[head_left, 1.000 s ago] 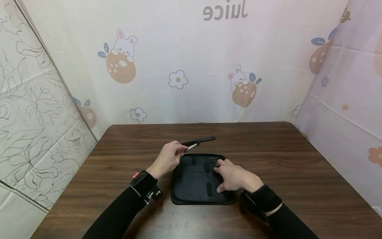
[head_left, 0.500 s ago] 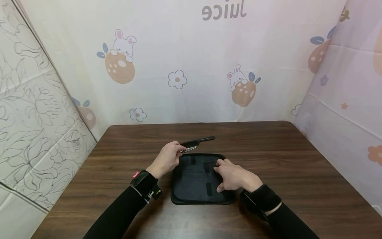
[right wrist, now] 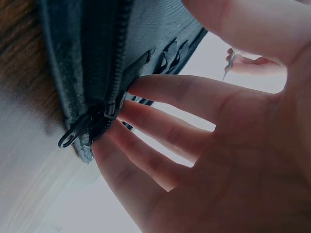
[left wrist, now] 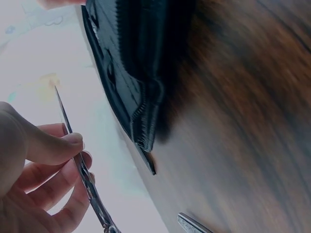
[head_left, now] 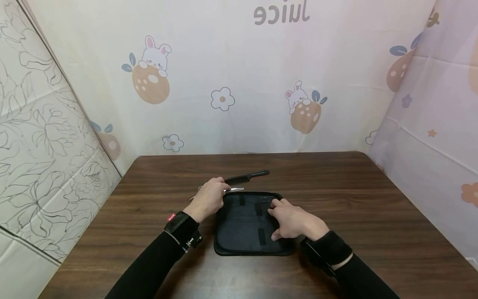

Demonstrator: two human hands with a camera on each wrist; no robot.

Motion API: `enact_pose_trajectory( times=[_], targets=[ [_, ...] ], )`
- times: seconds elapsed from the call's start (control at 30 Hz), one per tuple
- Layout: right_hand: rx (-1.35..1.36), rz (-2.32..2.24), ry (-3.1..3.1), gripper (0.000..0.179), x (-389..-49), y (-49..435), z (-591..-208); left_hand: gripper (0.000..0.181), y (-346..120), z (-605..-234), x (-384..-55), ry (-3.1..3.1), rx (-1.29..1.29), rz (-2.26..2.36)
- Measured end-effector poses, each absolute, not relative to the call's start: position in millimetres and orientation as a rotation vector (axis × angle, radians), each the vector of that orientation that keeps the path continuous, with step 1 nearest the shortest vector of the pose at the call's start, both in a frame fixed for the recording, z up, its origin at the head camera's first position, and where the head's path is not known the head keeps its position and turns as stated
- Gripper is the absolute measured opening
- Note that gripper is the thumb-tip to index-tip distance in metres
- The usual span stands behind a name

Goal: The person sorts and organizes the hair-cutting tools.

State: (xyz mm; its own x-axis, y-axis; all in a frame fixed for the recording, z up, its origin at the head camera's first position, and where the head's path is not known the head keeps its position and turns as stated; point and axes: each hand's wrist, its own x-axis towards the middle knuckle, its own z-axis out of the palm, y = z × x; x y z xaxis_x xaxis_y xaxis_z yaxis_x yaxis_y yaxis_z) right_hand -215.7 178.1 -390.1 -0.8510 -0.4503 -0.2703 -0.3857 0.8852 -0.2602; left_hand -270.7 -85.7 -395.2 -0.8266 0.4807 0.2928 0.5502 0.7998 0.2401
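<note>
My left hand [head_left: 209, 200] pinches a pair of silver scissors [left wrist: 85, 174] between thumb and fingers, the slim pointed blades [head_left: 236, 189] sticking out toward the right. Part of the handle shows on the hand's far left side in the head view. Below and right of them a flat black zip case [head_left: 242, 232] lies on the table, its upper face lined with straps and loops. My right hand [head_left: 296, 222] rests on the case's right side, fingers fairly straight. In the right wrist view its fingertips [right wrist: 138, 87] touch the edge beside the zip and its pull [right wrist: 73, 133].
A black comb [head_left: 242, 178] lies on the brown wooden table [head_left: 336, 187] just behind the case and left hand. Low in the left wrist view, a thin grey object with a patterned edge [left wrist: 192, 223] pokes in. A printed curtain [head_left: 254, 124] closes off the back.
The scissors have turned from slanting upward to nearly level, and their handle now shows behind the left hand, which shifted slightly left. The right hand and case stay put.
</note>
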Motion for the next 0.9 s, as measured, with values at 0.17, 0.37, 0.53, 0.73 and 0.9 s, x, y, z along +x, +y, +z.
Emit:
enact_pose_trajectory(
  times=[0.17, 0.37, 0.53, 0.73, 0.9],
  targets=[
    [-0.617, -0.288, 2.725, 0.07, -215, 178, -389, 0.028, -87, -396, -272, -2.772, -0.827, -0.395],
    [-0.625, -0.283, 2.724, 0.07, -215, 179, -391, 0.029, -89, -397, -274, -2.797, -0.833, -0.351],
    [-0.629, -0.274, 2.721, 0.071, -216, 179, -391, 0.03, -92, -396, -277, -2.819, -0.84, -0.281],
    [-0.638, -0.266, 2.721, 0.07, -216, 179, -390, 0.031, -95, -395, -280, -2.853, -0.87, -0.225],
    [-0.629, -0.266, 2.718, 0.07, -216, 178, -390, 0.028, -96, -397, -281, -2.87, -0.907, -0.169]
  ],
)
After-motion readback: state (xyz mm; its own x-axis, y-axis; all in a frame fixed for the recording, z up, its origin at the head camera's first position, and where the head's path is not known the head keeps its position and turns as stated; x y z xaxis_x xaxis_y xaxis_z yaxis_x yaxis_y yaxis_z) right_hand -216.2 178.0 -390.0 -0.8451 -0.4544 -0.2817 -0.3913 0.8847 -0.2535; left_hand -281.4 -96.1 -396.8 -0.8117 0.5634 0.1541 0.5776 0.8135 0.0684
